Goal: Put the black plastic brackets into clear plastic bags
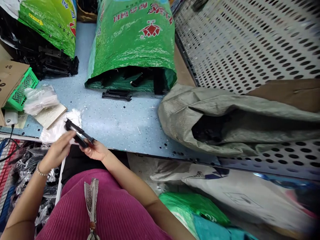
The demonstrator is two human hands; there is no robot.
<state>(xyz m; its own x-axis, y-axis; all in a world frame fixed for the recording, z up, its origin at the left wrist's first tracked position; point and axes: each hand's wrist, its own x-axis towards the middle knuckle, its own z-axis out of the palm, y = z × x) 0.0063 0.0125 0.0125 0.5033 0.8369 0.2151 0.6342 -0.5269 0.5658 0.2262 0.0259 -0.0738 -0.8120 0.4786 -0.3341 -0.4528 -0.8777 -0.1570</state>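
Note:
Both hands meet at the near edge of the blue speckled table, around a black plastic part made of long narrow pieces. My right hand is closed on its lower right end. From the left, my left hand has its fingers pressed against the part's left side; its fingertips are partly hidden and blurred. White plastic bags lie just behind my left hand. Farther back, similar black parts rest on the table in front of a green sack that is open toward me.
Another sack spills black parts at the back left. A green basket and cardboard box stand at left. A grey sack lies right, beside a perforated metal panel. Bagged black items sit below left.

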